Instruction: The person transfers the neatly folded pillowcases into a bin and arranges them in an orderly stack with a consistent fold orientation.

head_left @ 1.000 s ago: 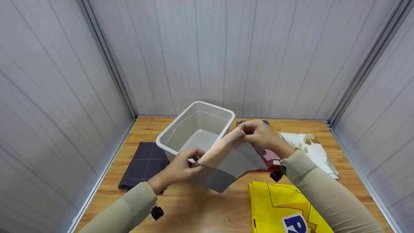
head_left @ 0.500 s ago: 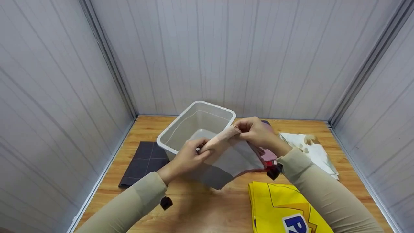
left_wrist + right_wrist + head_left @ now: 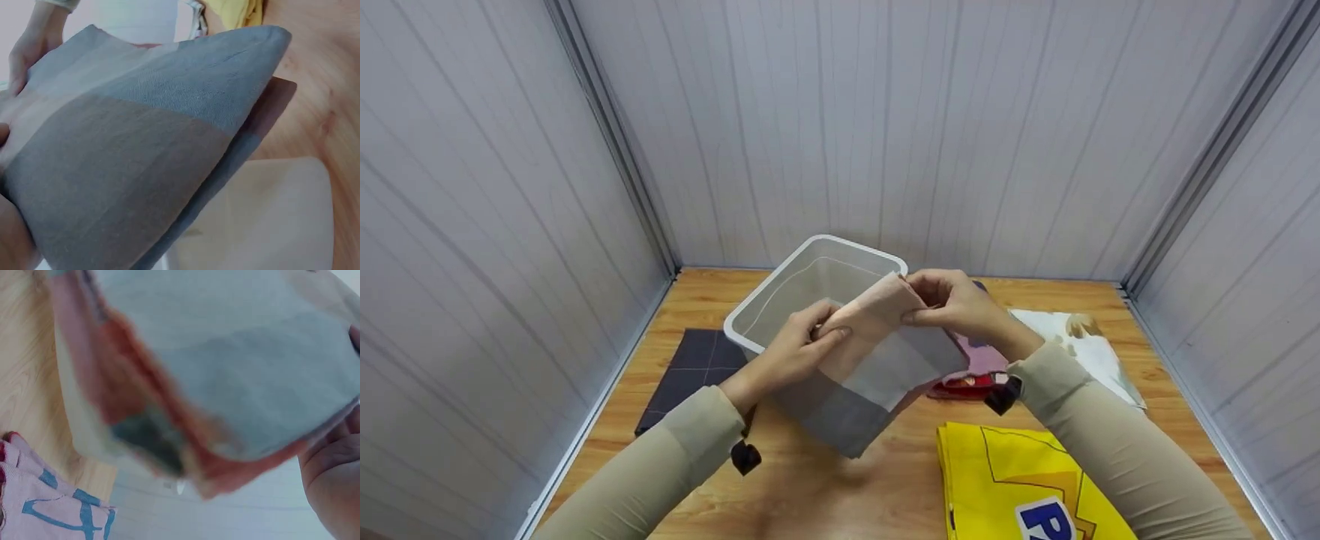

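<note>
Both hands hold a folded checked cloth (image 3: pixel 877 360) in grey, white and pale pink, in front of a white plastic bin. My left hand (image 3: pixel 791 349) pinches its left edge, thumb on top. At the upper right corner my right hand (image 3: pixel 960 307) pinches the cloth between thumb and fingers. In the left wrist view the grey checked cloth (image 3: pixel 129 163) shows stacked layers along its free edge. The right wrist view shows a reddish border (image 3: pixel 163 388) on the cloth, somewhat blurred. The cloth's lower corner hangs over the table.
The white bin (image 3: pixel 771 281) stands behind the cloth. A folded dark cloth (image 3: pixel 690 382) lies at left, a yellow one (image 3: pixel 997 465) at front right. A pink and red cloth (image 3: pixel 986 360) lies partly under my right arm, beside a white patterned cloth (image 3: pixel 1099 360). Panel walls enclose the table.
The cloth has turned so its pale pink face shows broad and flat, where it was a narrow curled edge. My left hand has moved slightly up and right; my right hand has shifted little.
</note>
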`<state>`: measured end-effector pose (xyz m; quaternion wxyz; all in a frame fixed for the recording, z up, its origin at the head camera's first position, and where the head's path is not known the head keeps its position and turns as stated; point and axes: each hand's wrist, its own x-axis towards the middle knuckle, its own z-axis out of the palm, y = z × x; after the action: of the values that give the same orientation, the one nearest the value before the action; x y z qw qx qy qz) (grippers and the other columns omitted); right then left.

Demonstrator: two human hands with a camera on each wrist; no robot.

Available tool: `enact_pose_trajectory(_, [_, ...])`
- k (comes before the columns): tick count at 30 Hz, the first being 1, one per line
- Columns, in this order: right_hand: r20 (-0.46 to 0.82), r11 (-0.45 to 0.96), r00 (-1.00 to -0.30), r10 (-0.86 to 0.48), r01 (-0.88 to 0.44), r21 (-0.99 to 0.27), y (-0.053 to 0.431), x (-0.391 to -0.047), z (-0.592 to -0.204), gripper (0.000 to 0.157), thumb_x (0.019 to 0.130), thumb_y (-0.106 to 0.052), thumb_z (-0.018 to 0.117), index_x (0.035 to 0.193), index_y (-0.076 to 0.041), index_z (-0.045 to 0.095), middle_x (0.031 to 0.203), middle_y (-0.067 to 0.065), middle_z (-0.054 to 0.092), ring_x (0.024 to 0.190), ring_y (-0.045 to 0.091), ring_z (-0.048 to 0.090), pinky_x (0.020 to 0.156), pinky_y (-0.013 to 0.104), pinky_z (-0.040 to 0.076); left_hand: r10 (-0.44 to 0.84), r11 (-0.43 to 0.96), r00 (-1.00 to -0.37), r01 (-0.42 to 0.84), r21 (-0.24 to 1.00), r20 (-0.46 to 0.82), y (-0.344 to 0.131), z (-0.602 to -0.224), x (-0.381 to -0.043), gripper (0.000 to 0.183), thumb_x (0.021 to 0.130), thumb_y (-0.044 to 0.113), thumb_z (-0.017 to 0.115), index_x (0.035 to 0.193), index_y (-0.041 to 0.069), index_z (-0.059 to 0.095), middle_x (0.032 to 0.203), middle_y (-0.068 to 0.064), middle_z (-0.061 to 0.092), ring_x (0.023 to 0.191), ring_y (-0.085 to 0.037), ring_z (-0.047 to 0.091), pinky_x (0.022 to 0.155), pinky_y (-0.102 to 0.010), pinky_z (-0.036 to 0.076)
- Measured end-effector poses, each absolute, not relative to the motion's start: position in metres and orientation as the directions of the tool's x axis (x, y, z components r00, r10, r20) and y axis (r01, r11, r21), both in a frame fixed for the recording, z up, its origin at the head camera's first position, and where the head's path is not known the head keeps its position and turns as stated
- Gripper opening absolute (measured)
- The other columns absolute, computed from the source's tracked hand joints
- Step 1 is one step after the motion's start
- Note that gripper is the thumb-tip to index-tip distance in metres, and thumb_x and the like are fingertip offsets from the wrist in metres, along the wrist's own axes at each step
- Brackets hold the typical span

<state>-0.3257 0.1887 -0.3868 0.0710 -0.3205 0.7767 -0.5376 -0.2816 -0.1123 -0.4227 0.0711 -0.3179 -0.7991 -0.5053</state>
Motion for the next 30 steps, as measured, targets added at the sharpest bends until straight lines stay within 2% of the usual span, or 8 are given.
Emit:
enact_pose_trajectory(4, [0.238, 0.183, -0.763, -0.601, -0.421, -0.888, 0.196, -0.33, -0.39, 0.04, 0.089, 0.001, 0.083, 0.126, 0.008, 0.07, 0.112, 0.002, 0.079, 0.095, 0.012, 0.073, 0.085, 0.025, 0.063, 0.401, 0.284, -0.807, 0.56, 0.778, 0.434, -0.118, -0.416, -0.287, 0.013, 0.106, 0.015, 0.069, 0.101, 0.004, 0.064, 0.08, 0.004, 0.049, 0.074, -0.01, 0.048, 0.066, -0.024, 0.038])
enact_pose_trajectory(6, [0.232, 0.201, -0.761, -0.606, -0.428, -0.881, 0.199, -0.332, -0.392, 0.039, 0.089, 0.001, 0.083, 0.125, 0.008, 0.07, 0.112, 0.006, 0.078, 0.094, 0.012, 0.072, 0.085, 0.026, 0.063, 0.379, 0.283, -0.811, 0.559, 0.779, 0.445, -0.121, -0.413, -0.29, 0.013, 0.106, 0.014, 0.07, 0.099, 0.005, 0.063, 0.079, 0.004, 0.047, 0.073, -0.01, 0.048, 0.066, -0.024, 0.038])
enact_pose_trajectory(13, [0.155, 0.281, -0.789, -0.595, -0.385, -0.879, 0.203, -0.335, -0.399, 0.045, 0.09, -0.005, 0.086, 0.131, 0.001, 0.069, 0.124, 0.02, 0.076, 0.102, 0.019, 0.074, 0.089, 0.031, 0.065, 0.312, 0.259, -0.833, 0.538, 0.802, 0.457, -0.133, -0.405, -0.3, 0.01, 0.105, 0.014, 0.071, 0.101, 0.006, 0.067, 0.077, 0.005, 0.045, 0.072, -0.009, 0.045, 0.065, -0.024, 0.036])
enact_pose_trajectory(19, [0.144, 0.323, -0.818, -0.557, -0.372, -0.87, 0.201, -0.336, -0.4, 0.051, 0.09, -0.008, 0.087, 0.136, -0.004, 0.065, 0.126, 0.017, 0.074, 0.104, 0.021, 0.071, 0.089, 0.028, 0.062, 0.266, 0.23, -0.87, 0.475, 0.85, 0.414, -0.142, -0.401, -0.308, 0.012, 0.105, 0.016, 0.072, 0.104, 0.005, 0.068, 0.077, 0.004, 0.047, 0.072, -0.01, 0.047, 0.064, -0.024, 0.037])
enact_pose_trajectory(24, [0.221, 0.264, -0.845, -0.487, -0.383, -0.885, 0.196, -0.336, -0.399, 0.039, 0.09, -0.002, 0.083, 0.125, 0.002, 0.068, 0.112, 0.008, 0.073, 0.095, 0.017, 0.068, 0.082, 0.024, 0.058, 0.25, 0.22, -0.899, 0.413, 0.884, 0.359, -0.145, -0.402, -0.314, 0.016, 0.105, 0.021, 0.073, 0.108, 0.005, 0.07, 0.077, 0.005, 0.054, 0.071, -0.009, 0.053, 0.063, -0.023, 0.042])
enact_pose_trajectory(30, [0.315, 0.149, -0.859, -0.403, -0.401, -0.904, 0.189, -0.337, -0.397, 0.026, 0.091, 0.005, 0.077, 0.114, 0.01, 0.068, 0.087, -0.002, 0.06, 0.079, 0.009, 0.057, 0.068, 0.02, 0.049, 0.251, 0.197, -0.926, 0.335, 0.921, 0.283, -0.149, -0.409, -0.321, 0.024, 0.109, 0.023, 0.068, 0.125, 0.005, 0.068, 0.086, 0.0, 0.072, 0.074, -0.012, 0.068, 0.065, -0.025, 0.054])
